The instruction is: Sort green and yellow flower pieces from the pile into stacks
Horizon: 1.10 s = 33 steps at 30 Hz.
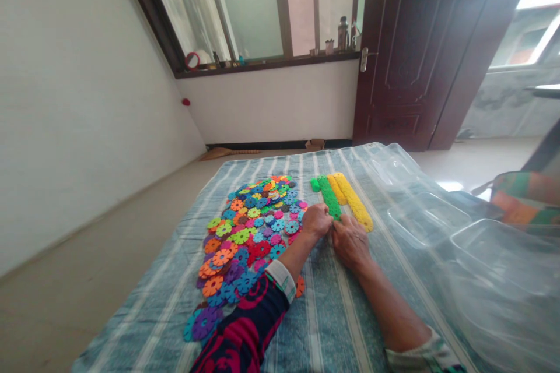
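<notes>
Left hand (318, 220), right hand (350, 242) together at near end of green row (330, 198) (grip hidden, cannot tell what's held), fingers narrow, likely for alignment; yellow rows (356, 205) beside, seemingly colour-grouped.

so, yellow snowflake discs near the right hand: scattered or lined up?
Lined up: the yellow snowflake discs overlap in two adjoining rows, one shorter, beside the green disc row.
</notes>
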{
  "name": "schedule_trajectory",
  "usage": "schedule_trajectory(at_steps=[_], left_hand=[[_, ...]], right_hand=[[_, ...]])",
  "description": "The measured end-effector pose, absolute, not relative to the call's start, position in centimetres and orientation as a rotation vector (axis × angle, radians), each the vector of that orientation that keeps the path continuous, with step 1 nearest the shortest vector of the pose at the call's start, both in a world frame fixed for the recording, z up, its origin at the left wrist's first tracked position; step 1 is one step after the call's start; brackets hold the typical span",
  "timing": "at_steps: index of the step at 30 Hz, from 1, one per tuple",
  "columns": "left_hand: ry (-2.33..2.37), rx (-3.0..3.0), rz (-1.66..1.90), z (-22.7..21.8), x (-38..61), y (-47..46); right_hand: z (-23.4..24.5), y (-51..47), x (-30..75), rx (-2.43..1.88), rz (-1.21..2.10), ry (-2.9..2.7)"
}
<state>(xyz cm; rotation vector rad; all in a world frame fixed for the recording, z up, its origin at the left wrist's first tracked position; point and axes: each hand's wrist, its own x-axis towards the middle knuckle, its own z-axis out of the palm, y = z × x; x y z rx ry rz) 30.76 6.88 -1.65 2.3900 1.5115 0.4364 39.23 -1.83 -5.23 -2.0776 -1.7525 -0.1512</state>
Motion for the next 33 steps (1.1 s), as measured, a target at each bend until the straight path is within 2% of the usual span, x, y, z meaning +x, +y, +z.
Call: schedule_trajectory(at_steps=[22, 33], left_hand=[[1.52, 2.438, 0.441, -1.7, 30.3, 6.7], [1.767, 2.574, 0.376, 0.9, 22.2, 14.3]], right_hand=[[-5.7, -2.2, 39.2, -2.069, -0.186, -1.784], [-6.4, -2.1, 39.3, -1.97, -0.253, -1.691]])
